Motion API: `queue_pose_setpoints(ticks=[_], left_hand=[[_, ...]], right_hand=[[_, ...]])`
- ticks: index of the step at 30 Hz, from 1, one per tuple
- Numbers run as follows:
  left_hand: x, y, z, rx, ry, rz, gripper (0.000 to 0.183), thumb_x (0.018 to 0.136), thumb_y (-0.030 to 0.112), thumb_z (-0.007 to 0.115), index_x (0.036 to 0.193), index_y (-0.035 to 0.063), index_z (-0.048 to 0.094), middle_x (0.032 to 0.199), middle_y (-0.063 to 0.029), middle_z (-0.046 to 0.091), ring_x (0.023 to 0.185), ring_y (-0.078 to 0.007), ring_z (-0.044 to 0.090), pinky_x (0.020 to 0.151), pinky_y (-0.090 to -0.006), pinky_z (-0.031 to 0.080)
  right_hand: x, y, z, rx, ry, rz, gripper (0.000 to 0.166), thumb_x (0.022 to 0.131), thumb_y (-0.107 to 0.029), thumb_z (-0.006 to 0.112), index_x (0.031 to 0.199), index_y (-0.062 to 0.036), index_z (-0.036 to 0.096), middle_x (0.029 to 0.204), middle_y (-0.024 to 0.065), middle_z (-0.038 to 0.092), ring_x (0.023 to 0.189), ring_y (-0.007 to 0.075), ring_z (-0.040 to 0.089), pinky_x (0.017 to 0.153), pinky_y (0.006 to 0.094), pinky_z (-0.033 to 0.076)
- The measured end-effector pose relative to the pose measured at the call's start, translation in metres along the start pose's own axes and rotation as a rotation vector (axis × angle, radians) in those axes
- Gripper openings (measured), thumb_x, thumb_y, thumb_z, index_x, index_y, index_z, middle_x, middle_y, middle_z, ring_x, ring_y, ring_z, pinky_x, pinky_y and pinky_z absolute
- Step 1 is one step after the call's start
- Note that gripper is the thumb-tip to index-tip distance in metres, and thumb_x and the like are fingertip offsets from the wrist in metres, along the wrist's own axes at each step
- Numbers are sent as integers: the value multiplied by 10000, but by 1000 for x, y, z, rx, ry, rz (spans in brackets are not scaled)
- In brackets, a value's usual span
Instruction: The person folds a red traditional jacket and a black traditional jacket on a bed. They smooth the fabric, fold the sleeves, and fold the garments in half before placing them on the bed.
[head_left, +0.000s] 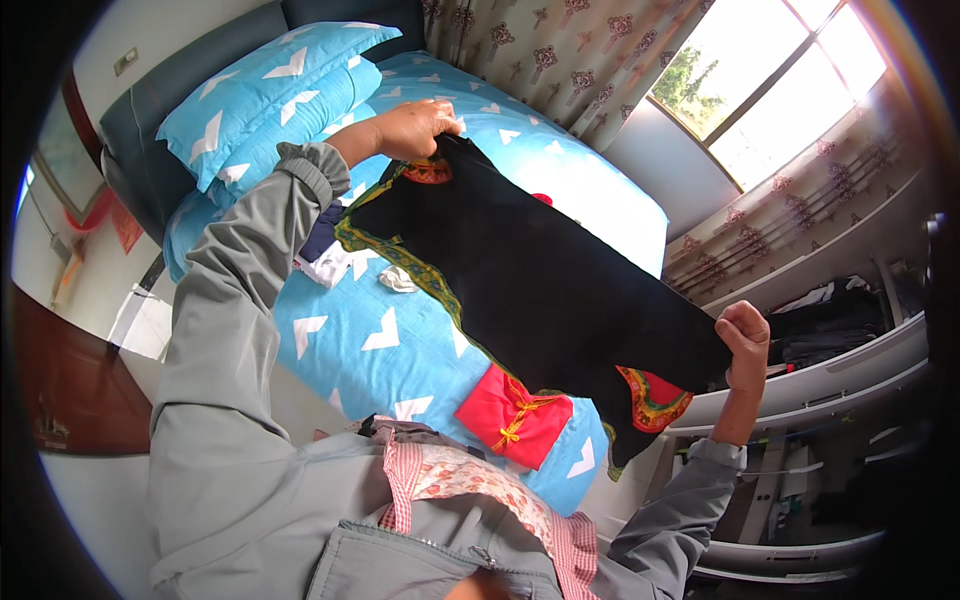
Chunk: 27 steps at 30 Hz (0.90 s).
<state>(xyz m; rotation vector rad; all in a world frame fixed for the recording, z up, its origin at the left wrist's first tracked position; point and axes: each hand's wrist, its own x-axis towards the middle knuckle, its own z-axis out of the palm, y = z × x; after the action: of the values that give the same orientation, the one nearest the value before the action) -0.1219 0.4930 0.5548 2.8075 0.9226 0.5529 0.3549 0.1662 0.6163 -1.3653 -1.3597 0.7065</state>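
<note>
A black cloth garment (540, 270) with yellow-green patterned trim and red-orange patches is stretched between my two hands above the bed. My left hand (416, 131) grips its upper left corner, close to the pillows. At the lower right, my right hand (744, 341) pinches the opposite end, its fingers curled inward. Below the garment, a red folded cloth piece (517, 416) with yellow knotted trim lies on the bed's near end. A crumpled white cloth (398, 280) rests on the sheet under the garment's patterned edge.
The bed (352, 330) wears a blue sheet with white shapes. Matching pillows (277, 97) are stacked by the dark headboard (180, 90). A dark and white clothes pile (322, 251) lies beside my left forearm. Open wardrobe shelves (832, 337) holding clothes stand at right, below a window (750, 97).
</note>
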Motion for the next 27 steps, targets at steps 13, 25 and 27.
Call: queue_pose_setpoints(ticks=[13, 25, 27], left_hand=[[41, 37, 17, -201, 182, -7, 375, 754, -81, 542, 1085, 47, 662, 967, -176, 715, 944, -350, 674, 873, -409, 511], [1, 80, 46, -1756, -258, -178, 141, 962, 128, 669, 1024, 4, 694, 961, -49, 730, 816, -134, 705, 792, -273, 588], [-2, 81, 53, -1769, -402, -62, 130, 943, 114, 683, 1021, 11, 690, 931, -24, 715, 831, -114, 683, 820, -263, 555]], right_hand=[[-73, -38, -59, -418, 139, 97, 118, 831, 57, 704, 877, -33, 642, 699, -48, 543, 600, -1, 453, 545, 167, 336], [-115, -53, -137, -892, 732, -313, 113, 964, -131, 659, 957, -20, 637, 827, 20, 586, 758, 114, 527, 696, 268, 437], [-128, -74, -144, -950, 904, -335, 166, 983, -179, 643, 1031, -20, 654, 934, 45, 643, 860, 140, 589, 787, 290, 480]])
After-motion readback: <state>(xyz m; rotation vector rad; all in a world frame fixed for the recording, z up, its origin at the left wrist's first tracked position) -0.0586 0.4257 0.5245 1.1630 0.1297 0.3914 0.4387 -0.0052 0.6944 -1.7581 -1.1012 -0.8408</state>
